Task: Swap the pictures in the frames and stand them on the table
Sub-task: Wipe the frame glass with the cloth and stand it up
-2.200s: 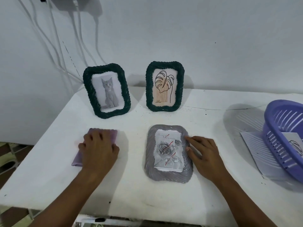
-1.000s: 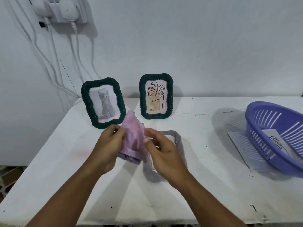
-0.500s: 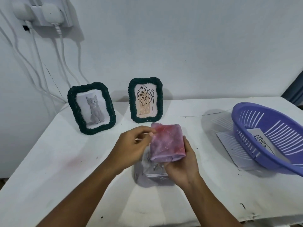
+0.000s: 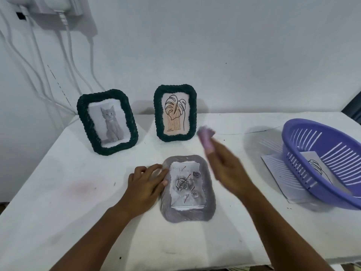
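White table (image 4: 58,192) bears a grey frame (image 4: 187,212) lying flat. Left hand (image 4: 145,184), at its nine o'clock, rests fingers on its edge; right hand (image 4: 226,169), blurred, pinches a pink cloth (image 4: 205,136).

Even, bright, diffuse light is falling from above-left, casting soft shadows rightward behind the basket (image 4: 320,153) and frames, while motion blur is smearing the right hand (image 4: 228,169) and wide-angle distortion is bowing the edges.

Two dark green braided frames (image 4: 107,122) (image 4: 175,112); one grey ribbed frame (image 4: 188,189). Basket (image 4: 322,163) purple, white-slotted. Cloth (image 4: 205,138) pale pink-purple; table (image 4: 58,192) white.
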The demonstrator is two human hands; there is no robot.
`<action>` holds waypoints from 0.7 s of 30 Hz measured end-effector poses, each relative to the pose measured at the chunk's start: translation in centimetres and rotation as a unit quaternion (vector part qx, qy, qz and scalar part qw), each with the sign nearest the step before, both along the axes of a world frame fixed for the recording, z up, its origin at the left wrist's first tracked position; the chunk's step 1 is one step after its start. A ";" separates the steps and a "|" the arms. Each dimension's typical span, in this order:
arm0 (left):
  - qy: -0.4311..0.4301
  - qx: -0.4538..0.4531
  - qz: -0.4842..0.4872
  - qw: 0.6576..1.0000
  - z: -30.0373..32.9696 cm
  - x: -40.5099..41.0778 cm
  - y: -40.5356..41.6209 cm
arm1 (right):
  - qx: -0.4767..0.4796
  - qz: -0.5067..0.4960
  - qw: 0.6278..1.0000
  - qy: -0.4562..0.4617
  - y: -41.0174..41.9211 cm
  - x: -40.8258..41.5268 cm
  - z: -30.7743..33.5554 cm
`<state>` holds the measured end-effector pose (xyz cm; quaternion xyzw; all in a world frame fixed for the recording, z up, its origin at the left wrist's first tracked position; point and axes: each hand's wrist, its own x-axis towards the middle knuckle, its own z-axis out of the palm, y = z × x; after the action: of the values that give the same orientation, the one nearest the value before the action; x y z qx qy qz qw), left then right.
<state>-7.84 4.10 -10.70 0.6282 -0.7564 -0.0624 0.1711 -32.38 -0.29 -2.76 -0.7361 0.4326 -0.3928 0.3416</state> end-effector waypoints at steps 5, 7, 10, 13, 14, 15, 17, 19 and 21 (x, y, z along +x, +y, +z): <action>-0.001 -0.021 -0.030 0.999 -0.4 0.5 -0.2 | -0.178 -0.006 0.906 0.384 -0.4 1.3 -7.7; -0.004 -0.035 -0.029 0.999 -0.5 0.4 -0.2 | -0.171 -0.012 0.910 0.376 -0.6 1.4 -6.9; -0.007 -0.043 -0.021 0.999 -0.6 0.3 -0.1 | -0.168 -0.028 0.915 0.364 -1.0 1.8 -6.6; -0.005 -0.056 -0.016 0.998 -0.7 0.1 -0.2 | -0.178 -0.047 0.921 0.344 -0.7 3.0 -6.6; -0.002 -0.061 -0.014 0.998 -0.7 0.1 -0.2 | -0.187 -0.049 0.920 0.340 -0.6 3.3 -6.5; 0.002 -0.065 -0.013 0.998 -0.8 0.1 -0.2 | -0.191 -0.049 0.921 0.336 -0.4 3.7 -6.5; 0.006 -0.068 -0.014 0.998 -0.7 0.0 -0.2 | -0.196 -0.042 0.923 0.328 0.1 4.4 -6.4; 0.009 -0.069 -0.018 0.997 -0.7 0.0 -0.1 | -0.206 -0.023 0.926 0.316 0.8 4.7 -6.5; 0.016 -0.075 -0.021 0.997 -0.9 0.1 -0.1 | -0.212 0.000 0.929 0.303 1.8 4.6 -6.4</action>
<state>-7.74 4.01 -11.60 0.5963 -0.7692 -0.0193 0.2288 -27.77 1.49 -9.15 -0.8755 0.4217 -0.2339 0.0305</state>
